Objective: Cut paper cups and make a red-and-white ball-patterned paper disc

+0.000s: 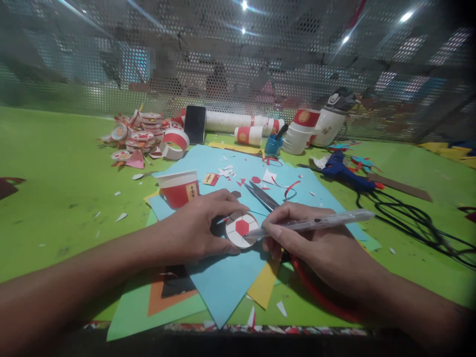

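My left hand point(206, 223) is closed around the left edge of a small round paper disc point(232, 233), white with a red hexagon in its middle and thin lines running outward. A clear-barrelled pen point(330, 219) is gripped in my right hand point(301, 238), its tip on the disc near the hexagon. Both hands are over blue paper sheets point(219, 277). Scissors point(262, 196) with dark blades lie partly under my right hand, their red handle showing below it. A cut red and white paper cup point(180, 188) stands beyond my left wrist.
Decorated paper discs point(143, 136) are heaped at the back left, near a phone point(195, 124). Stacked paper cups point(230, 120) lie behind. A blue glue gun point(344, 173) with a black cable point(412, 223) lies right. Paper scraps dot the green table point(74, 198); perforated mesh point(238, 64) rises behind.
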Demonstrator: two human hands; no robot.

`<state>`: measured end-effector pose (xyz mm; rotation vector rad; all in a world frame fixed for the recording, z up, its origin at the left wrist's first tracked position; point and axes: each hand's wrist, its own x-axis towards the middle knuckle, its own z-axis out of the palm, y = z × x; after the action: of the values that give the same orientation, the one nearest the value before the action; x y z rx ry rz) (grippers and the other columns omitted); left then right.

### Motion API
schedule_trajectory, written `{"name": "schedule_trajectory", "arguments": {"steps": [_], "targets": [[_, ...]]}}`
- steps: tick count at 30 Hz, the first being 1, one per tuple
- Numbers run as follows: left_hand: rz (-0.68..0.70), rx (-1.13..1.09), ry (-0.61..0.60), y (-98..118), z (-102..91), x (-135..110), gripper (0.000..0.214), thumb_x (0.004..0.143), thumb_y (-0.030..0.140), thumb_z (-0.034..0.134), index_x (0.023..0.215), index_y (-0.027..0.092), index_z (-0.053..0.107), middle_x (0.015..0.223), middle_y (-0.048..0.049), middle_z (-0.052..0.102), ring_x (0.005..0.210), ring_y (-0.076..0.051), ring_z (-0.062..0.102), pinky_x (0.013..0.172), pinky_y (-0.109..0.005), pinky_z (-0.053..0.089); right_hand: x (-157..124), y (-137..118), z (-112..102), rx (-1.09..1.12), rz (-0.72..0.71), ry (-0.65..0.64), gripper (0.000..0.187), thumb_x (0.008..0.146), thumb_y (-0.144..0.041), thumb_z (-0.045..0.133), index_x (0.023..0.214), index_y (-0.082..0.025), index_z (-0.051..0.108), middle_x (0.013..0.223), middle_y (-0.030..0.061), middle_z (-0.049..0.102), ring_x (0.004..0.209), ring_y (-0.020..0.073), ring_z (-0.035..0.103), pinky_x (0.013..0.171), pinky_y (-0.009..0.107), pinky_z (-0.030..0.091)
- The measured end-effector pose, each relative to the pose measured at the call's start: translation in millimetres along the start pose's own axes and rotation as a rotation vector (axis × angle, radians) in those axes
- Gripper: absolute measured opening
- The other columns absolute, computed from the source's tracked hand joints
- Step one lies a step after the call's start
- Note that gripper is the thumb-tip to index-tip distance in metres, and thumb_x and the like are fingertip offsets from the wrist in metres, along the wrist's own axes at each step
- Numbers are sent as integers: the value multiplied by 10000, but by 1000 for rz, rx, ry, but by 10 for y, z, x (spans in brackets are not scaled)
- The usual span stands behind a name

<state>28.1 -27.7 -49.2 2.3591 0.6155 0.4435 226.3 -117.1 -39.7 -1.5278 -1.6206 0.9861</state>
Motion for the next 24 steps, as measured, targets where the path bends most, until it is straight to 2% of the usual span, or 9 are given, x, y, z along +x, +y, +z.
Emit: {"name": "schedule_trajectory", "arguments": {"steps": [18,24], "targets": [[12,20,12,-21,8,4,438,704,295,722,1122,220,616,1082,-43,569,981,-178,546,850,-295,446,2,-21,0,-20,29,-2,134,838,-223,554,716,-194,601,642,-24,674,573,89,595,568,188,459],[25,32,23,-33,14,-2,462,699,297,725,1141,234,608,1076,-43,569,972,-181,547,846,-307,448,-10,-40,2,-2,38,-42,130,828,-205,553,703,-190,586,620,-25,660,568,91,602,563,189,465]]}}
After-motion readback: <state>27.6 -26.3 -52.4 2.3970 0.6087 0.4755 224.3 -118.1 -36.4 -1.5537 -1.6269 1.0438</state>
